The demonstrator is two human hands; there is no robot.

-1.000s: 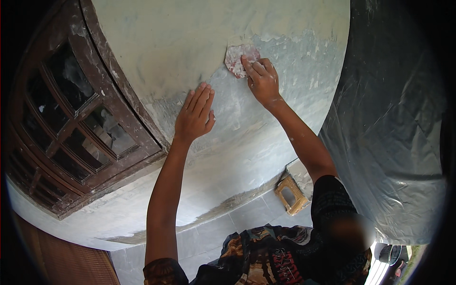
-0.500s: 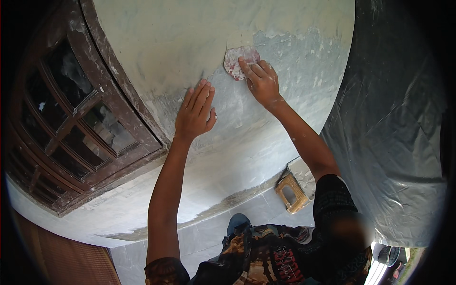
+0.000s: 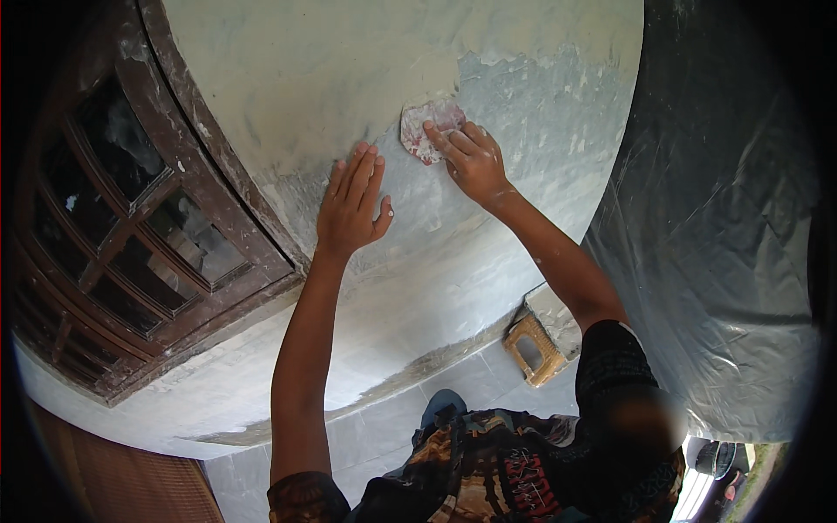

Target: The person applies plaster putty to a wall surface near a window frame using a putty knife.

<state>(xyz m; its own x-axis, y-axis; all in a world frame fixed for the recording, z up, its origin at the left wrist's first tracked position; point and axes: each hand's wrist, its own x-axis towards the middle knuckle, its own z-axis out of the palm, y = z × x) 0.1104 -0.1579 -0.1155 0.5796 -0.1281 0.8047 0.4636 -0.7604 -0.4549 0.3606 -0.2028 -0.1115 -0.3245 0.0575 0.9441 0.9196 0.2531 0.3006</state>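
My right hand (image 3: 477,162) presses a flat piece (image 3: 422,132), red and smeared with white putty, against the wall (image 3: 288,78). Its fingers lie over the piece, with the index finger stretched across the face; whether it is a scraper or a sanding sheet I cannot tell. To the left and a little lower, my left hand (image 3: 350,207) rests palm down on the same wall, fingers extended and holding nothing. Around both hands the surface changes from a cream coat above to a patchy grey-white layer below.
A brown wooden window frame (image 3: 205,305) with glass panes borders the wall at left. Dark plastic sheeting (image 3: 715,261) hangs at right. Below, a yellowish frame-like object (image 3: 550,364) with an oval opening sits by the wall's foot on grey floor tiles (image 3: 370,436).
My right hand has slid the flat piece a little down and left along the wall. My left hand stays flat on the wall; the view has shifted slightly.
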